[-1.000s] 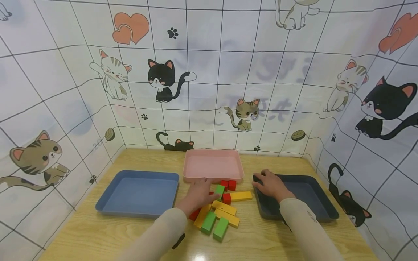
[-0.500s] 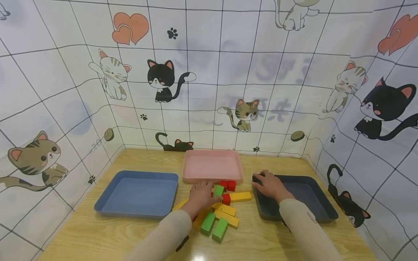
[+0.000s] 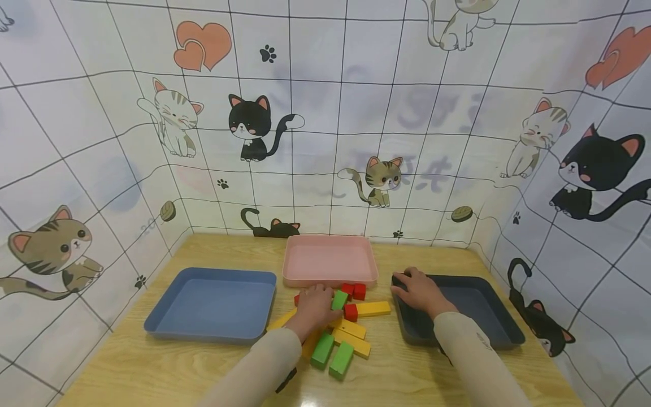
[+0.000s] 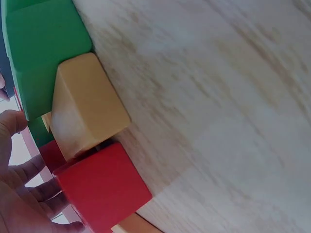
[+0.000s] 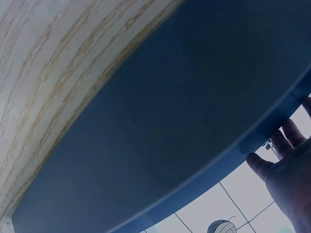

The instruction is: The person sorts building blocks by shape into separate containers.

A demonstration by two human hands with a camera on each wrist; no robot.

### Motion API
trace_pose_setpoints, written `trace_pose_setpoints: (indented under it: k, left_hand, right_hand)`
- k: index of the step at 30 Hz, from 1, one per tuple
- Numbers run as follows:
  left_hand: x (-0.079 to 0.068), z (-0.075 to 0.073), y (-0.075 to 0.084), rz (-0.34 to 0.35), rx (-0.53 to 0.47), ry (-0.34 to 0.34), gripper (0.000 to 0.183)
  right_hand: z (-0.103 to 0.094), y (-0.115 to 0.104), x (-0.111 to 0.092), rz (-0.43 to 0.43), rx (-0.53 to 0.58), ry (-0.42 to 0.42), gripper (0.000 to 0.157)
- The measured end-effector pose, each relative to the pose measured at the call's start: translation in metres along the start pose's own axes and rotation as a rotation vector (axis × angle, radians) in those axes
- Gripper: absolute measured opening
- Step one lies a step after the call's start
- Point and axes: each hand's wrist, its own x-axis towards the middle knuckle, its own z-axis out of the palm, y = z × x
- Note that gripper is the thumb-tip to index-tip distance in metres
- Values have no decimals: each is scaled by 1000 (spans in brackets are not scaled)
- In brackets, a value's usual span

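Observation:
In the head view a pile of red, yellow and green wooden blocks lies mid-table. My left hand (image 3: 315,305) reaches over its left side, thumb beside a green block (image 3: 339,299). Near that thumb are a red block (image 3: 351,312) and a long yellow block (image 3: 373,308). In the left wrist view the fingers spread loosely behind a red block (image 4: 104,187) and a yellow block (image 4: 92,99); their tips are partly hidden. My right hand (image 3: 419,289) rests on the left rim of the dark tray (image 3: 478,305), fingers relaxed. Its tray wall (image 5: 160,121) fills the right wrist view.
Behind the pile stands a pink tray (image 3: 329,260). A blue tray (image 3: 213,305) is at the left. Two green blocks (image 3: 341,360) lie at the pile's near edge. Walls (image 3: 315,113) with cat pictures enclose the wooden table (image 3: 152,373) at the back and sides.
My left hand has shifted slightly, its fingers now pointing more toward the pink tray. A yellow block shows left of the wrist, and red by the fingers. The right hand stays on the dark tray.

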Motion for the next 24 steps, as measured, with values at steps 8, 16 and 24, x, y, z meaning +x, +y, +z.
trace_pose_setpoints:
  k: [8, 16, 24]
  left_hand:
    - [1, 0, 3, -29, 21, -4, 47]
    - [0, -1, 1, -37, 1, 28, 30]
    - [3, -2, -7, 4, -147, 126, 42]
  right_hand:
    - [-3, -3, -2, 18, 15, -12, 54]
    - [-1, -2, -1, 19, 16, -21, 54]
    - [0, -1, 0, 20, 14, -23, 54]
